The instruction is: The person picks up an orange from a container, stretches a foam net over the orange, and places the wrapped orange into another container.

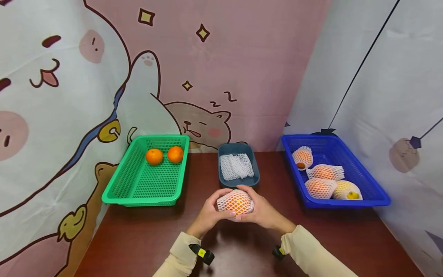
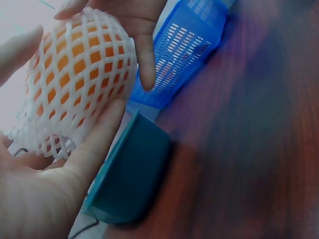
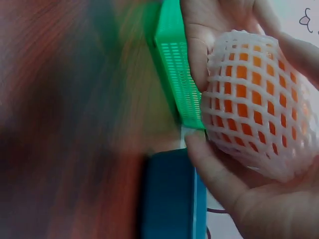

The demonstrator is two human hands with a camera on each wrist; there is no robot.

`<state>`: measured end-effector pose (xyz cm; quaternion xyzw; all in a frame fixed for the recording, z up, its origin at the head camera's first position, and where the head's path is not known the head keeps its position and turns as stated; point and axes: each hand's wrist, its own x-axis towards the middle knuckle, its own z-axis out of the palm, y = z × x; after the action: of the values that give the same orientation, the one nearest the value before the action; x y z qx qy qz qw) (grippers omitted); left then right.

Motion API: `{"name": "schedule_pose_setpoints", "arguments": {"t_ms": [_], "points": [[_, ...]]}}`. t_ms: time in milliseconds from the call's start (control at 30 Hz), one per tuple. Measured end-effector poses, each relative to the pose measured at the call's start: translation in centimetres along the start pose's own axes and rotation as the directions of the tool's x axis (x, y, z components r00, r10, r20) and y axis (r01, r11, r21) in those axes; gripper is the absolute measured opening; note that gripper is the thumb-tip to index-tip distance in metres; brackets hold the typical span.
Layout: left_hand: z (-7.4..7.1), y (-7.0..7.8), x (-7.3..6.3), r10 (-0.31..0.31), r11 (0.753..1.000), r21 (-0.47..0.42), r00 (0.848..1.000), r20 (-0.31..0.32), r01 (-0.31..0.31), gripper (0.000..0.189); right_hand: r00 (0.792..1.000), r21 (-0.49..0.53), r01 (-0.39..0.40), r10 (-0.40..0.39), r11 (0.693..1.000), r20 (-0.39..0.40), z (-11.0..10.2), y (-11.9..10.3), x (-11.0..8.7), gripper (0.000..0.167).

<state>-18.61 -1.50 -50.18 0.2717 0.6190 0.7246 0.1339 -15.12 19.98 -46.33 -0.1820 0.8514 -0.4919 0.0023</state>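
Note:
An orange in a white foam net sleeve [image 1: 236,202] is held in both hands above the table's middle. My left hand [image 1: 209,212] grips it from the left, and my right hand [image 1: 262,211] grips it from the right, thumbs on the near side. In the left wrist view the netted orange [image 2: 82,64] shows its sleeve bunched loosely near the left palm. The right wrist view shows the sleeve [image 3: 256,99] stretched around the fruit, with fingers of both hands against it. Just beyond the hands stands a small dark teal bin [image 1: 256,175] holding white foam nets [image 1: 237,166].
At left, a green basket [image 1: 142,201] holds two bare oranges [image 1: 154,156] [image 1: 175,154] near its back. A blue basket [image 1: 372,188] at right contains several fruits in foam nets, including a yellowish one [image 1: 347,190]. Patterned cloth walls [image 1: 256,69] enclose the dark red table [image 1: 242,250].

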Motion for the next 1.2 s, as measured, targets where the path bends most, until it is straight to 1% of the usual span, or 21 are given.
{"name": "schedule_pose_setpoints", "arguments": {"t_ms": [67,133,200,233,300,400,433,467,533,567,633,700,767,833,900,933,1000,1067,1100,1167,1200], "points": [[0.0,0.5,0.3,0.001,1.0,0.004,1.0,0.014,-0.001,0.066,1.0,-0.009,0.022,-0.022,1.0,0.02,-0.6,-0.3,0.3,0.086],[0.1,1.1,0.6,0.006,1.0,0.001,1.0,0.008,-0.006,0.067,0.999,-0.02,0.05,-0.05,0.999,0.013,-1.4,-0.7,0.7,0.084],[0.2,2.1,0.7,0.009,1.0,0.003,1.0,-0.02,-0.009,0.067,0.997,-0.04,0.071,-0.072,0.997,-0.019,-2.5,-1.7,1.0,0.082],[0.0,2.4,0.6,0.021,1.0,0.017,0.999,-0.042,-0.02,0.066,0.996,-0.06,0.083,-0.086,0.995,-0.037,-3.3,-2.5,1.3,0.082],[-0.3,3.7,0.4,0.029,0.998,0.05,0.995,-0.098,-0.024,0.064,0.992,-0.092,0.084,-0.092,0.992,-0.088,-5.2,-3.7,1.8,0.082],[-1.6,5.0,-0.2,0.047,0.991,0.13,0.984,-0.17,-0.024,0.058,0.979,-0.151,0.025,-0.055,0.988,-0.198,-9.4,-3.4,2.9,0.082],[-2.3,4.9,-0.4,0.064,0.984,0.172,0.981,-0.185,-0.032,0.056,0.97,-0.164,-0.002,-0.038,0.986,-0.239,-11.1,-2.5,3.3,0.084],[-2.8,5.4,-0.7,0.081,0.975,0.217,0.977,-0.197,-0.037,0.055,0.96,-0.168,-0.039,-0.01,0.985,-0.281,-12.6,-1.5,3.6,0.084],[-4.0,5.6,-1.3,0.136,0.946,0.318,0.969,-0.208,-0.064,0.051,0.936,-0.203,-0.116,0.038,0.972,-0.35,-15.9,0.5,4.2,0.088],[-4.6,6.0,-1.8,0.163,0.926,0.37,0.964,-0.208,-0.076,0.049,0.923,-0.227,-0.154,0.059,0.962,-0.379,-17.6,1.2,4.3,0.09],[-5.8,6.8,-2.7,0.199,0.873,0.482,0.959,-0.203,-0.079,0.046,0.902,-0.252,-0.231,0.11,0.94,-0.417,-20.6,2.7,4.4,0.094],[-6.9,7.4,-3.7,0.216,0.818,0.571,0.955,-0.203,-0.064,0.044,0.887,-0.303,-0.295,0.142,0.906,-0.438,-23.4,4.6,4.3,0.097],[-8.1,7.9,-4.9,0.229,0.735,0.677,0.952,-0.203,-0.033,0.041,0.869,-0.336,-0.356,0.177,0.872,-0.462,-25.5,6.7,4.0,0.098],[-9.3,8.2,-6.2,0.243,0.63,0.777,0.949,-0.201,0.003,0.04,0.847,-0.34,-0.422,0.231,0.841,-0.479,-27.0,8.8,3.6,0.1],[-10.2,8.2,-7.4,0.257,0.506,0.861,0.945,-0.2,0.045,0.039,0.82,-0.325,-0.487,0.296,0.811,-0.49,-27.8,10.8,2.8,0.099],[-10.6,8.1,-8.0,0.262,0.446,0.893,0.945,-0.197,0.062,0.039,0.801,-0.315,-0.526,0.337,0.79,-0.494,-28.0,11.7,2.3,0.101],[-11.3,7.8,-9.0,0.271,0.351,0.933,0.945,-0.184,0.081,0.039,0.776,-0.31,-0.58,0.395,0.753,-0.492,-28.2,13.4,1.4,0.103],[-11.7,7.4,-9.8,0.276,0.282,0.956,0.948,-0.161,0.08,0.038,0.752,-0.319,-0.627,0.445,0.711,-0.486,-28.0,14.6,0.5,0.105],[-11.9,7.2,-10.1,0.279,0.259,0.963,0.949,-0.147,0.073,0.037,0.739,-0.322,-0.65,0.474,0.688,-0.479,-27.8,14.9,0.0,0.106],[-12.1,6.9,-10.6,0.291,0.228,0.972,0.949,-0.123,0.056,0.035,0.719,-0.332,-0.682,0.515,0.651,-0.467,-27.1,15.0,-0.9,0.106],[-12.2,6.8,-10.8,0.299,0.217,0.975,0.947,-0.116,0.051,0.035,0.707,-0.328,-0.697,0.539,0.637,-0.457,-26.6,14.6,-1.4,0.105]]}}
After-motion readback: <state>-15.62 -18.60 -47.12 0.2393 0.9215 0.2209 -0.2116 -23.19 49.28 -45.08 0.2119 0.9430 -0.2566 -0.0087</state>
